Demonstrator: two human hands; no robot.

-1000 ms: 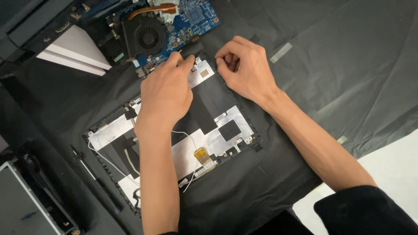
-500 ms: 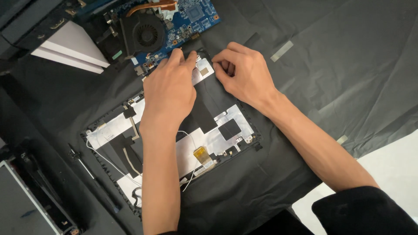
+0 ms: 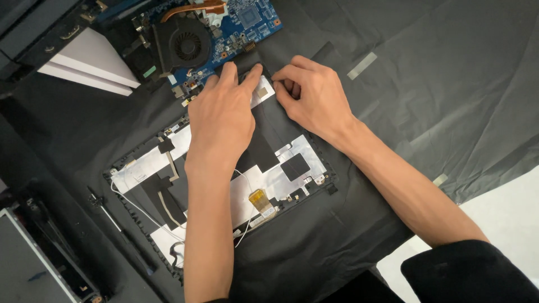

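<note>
The left hand (image 3: 222,115) lies flat, fingers spread, pressing the far corner of the opened laptop panel (image 3: 281,179), while the right hand (image 3: 314,98) pinches narrowly at that corner's edge. The panel lies on black cloth (image 3: 438,84) over the tabletop, just beside a blue circuit board (image 3: 247,22). A hard pull there could likely tear the thin white wire (image 3: 247,221) or crack the panel.

The left hand (image 3: 222,115) lies palm down, forearm bare, fingers (image 3: 229,73) stretched forward and pressed flat. The right hand (image 3: 314,98) reaches in beside it, its fingers curled under, pinching at the tips.

Bare forearms, right arm's black sleeve (image 3: 471,272) pushed up.
</note>
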